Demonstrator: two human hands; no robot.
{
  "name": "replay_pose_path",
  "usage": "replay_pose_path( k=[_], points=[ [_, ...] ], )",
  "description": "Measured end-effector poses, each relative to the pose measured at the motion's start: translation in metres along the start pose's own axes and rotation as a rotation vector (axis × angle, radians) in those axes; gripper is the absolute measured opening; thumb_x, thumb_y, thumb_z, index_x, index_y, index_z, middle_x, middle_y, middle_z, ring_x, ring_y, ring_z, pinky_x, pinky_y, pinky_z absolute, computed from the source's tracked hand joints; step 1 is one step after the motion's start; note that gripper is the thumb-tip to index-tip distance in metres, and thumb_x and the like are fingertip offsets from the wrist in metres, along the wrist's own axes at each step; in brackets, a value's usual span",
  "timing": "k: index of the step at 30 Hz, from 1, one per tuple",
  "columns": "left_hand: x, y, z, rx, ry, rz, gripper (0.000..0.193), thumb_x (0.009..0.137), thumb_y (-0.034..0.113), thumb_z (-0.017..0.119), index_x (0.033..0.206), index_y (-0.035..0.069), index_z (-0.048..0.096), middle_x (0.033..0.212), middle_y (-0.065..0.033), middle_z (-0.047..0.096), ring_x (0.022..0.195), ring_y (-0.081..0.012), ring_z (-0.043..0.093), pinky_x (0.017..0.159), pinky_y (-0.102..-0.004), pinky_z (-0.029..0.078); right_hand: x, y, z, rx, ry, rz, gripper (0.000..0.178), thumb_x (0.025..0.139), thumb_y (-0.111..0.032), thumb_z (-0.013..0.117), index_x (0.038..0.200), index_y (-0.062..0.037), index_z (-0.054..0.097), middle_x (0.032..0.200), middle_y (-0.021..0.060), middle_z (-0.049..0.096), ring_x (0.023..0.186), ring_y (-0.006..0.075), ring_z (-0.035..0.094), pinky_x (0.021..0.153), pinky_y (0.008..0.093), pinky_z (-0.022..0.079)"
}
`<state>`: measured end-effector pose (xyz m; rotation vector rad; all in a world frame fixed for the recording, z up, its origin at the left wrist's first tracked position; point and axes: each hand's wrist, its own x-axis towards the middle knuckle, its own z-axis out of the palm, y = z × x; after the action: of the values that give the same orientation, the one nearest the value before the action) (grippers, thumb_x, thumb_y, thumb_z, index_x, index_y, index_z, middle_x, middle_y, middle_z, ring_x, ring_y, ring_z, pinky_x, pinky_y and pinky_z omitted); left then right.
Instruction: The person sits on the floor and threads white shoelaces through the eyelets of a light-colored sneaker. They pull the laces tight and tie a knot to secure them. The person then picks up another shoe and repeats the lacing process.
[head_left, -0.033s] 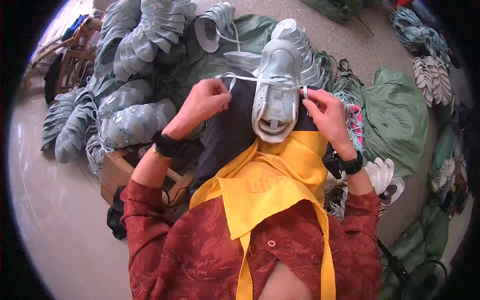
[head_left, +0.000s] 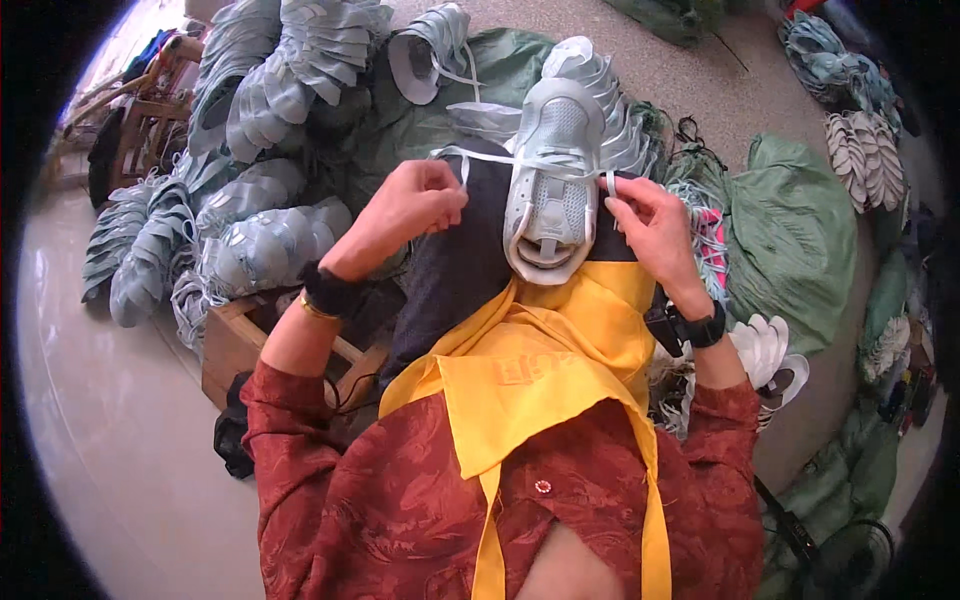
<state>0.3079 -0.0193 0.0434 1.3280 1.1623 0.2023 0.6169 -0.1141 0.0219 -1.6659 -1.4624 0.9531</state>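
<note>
A pale blue-grey shoe upper (head_left: 553, 180) lies across my lap, its heel opening toward me. A pale shoelace (head_left: 490, 156) runs through it near the middle, with an end out to each side. My left hand (head_left: 422, 200) is closed, left of the upper, pinching the lace end that hangs beside its fingertips. On the right, my right hand (head_left: 648, 222) pinches the other lace end between thumb and forefinger, close to the upper's edge. Dark trousers and a yellow apron (head_left: 540, 370) lie beneath.
Stacks of pale shoe uppers (head_left: 300, 75) fill the left side, some by a wooden box frame (head_left: 235, 345). More uppers (head_left: 610, 95) lie just beyond my lap. A green sack (head_left: 790, 240) sits at right. White uppers (head_left: 770, 350) rest near my right wrist.
My left hand has shifted very slightly down and to the right, with the lace still in its fingers. The right hand and the upper look the same.
</note>
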Motion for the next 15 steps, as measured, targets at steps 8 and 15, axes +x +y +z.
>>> replay_pose_path(
  k=[8, 15],
  points=[
    [0.012, 0.000, 0.025, -0.469, -0.152, 0.141, 0.011, 0.097, 0.012, 0.066, 0.089, 0.005, 0.061, 0.085, -0.0019, 0.065, 0.076, -0.0079, 0.060, 0.070, -0.0218, 0.050, 0.004, -0.002, -0.003, 0.097, -0.084, 0.081, 0.025, 0.095, -0.004, 0.065, 0.119, -0.0036, 0.073, 0.091, -0.0018, 0.063, 0.068, 0.0035, 0.056, 0.056, 0.0193, 0.047],
    [0.028, -0.005, 0.044, -0.402, 0.075, 0.293, 0.007, 0.097, 0.003, 0.064, 0.091, 0.000, 0.060, 0.091, -0.0065, 0.069, 0.086, -0.0132, 0.069, 0.081, -0.0269, 0.058, 0.002, 0.002, 0.001, 0.224, -0.046, 0.139, 0.020, 0.095, -0.006, 0.065, 0.113, -0.0016, 0.073, 0.093, 0.0007, 0.071, 0.072, 0.0056, 0.063, 0.062, 0.0212, 0.055]
  ],
)
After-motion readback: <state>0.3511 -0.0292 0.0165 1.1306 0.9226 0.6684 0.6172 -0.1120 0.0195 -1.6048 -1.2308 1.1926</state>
